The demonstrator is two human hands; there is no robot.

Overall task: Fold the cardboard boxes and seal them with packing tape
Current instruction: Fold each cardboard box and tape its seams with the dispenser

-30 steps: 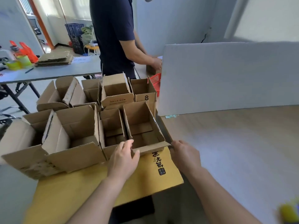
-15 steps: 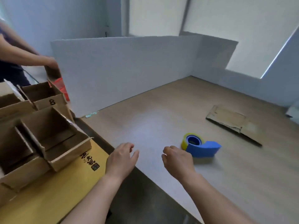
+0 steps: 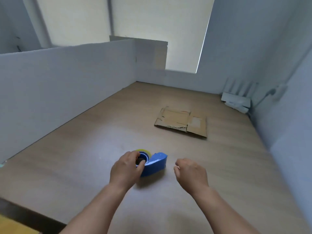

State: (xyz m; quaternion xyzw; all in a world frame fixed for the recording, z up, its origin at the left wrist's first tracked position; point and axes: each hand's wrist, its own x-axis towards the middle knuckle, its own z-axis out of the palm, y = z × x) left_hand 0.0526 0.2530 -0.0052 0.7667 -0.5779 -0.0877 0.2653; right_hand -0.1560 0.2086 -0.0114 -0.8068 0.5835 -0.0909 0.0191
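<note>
Step in hand: picking up the tool, not folding yet. The person's left hand point(image 3: 125, 169) is on the blue tape dispenser point(image 3: 156, 163), which sits on the desk point(image 3: 101, 132) close in front of them. Its fingers point(image 3: 133, 155) curl over the yellow-edged tape roll point(image 3: 143, 150), with the thumb across the hub hole. That reads as a grasp closing on the dispenser. Can't tell if it has left the desk surface; it looks to be resting there.

The right hand point(image 3: 190, 173) hovers just right of the dispenser, not touching it. Its fingers are loosely curled and hold nothing.

The only box in view is one flattened cardboard box point(image 3: 181, 121). It lies flat further back on the desk, well apart from both hands and untouched. There is some old tape or a label patch on its right panel. No box here is erected or sealed.

Judgement on the next move:
- The free right hand is the obvious one to fetch the flat box, which is a reach forward across the desk.
- The box needs opening into a tube and its bottom flaps folding in before tape is any use.
- The dispenser may need re-gripping so the cutter end faces the seam.

A white partition point(image 3: 59, 81) runs along the left edge of the desk. A white router-like device point(image 3: 236, 100) sits in the far right corner, clear of the work.
</note>
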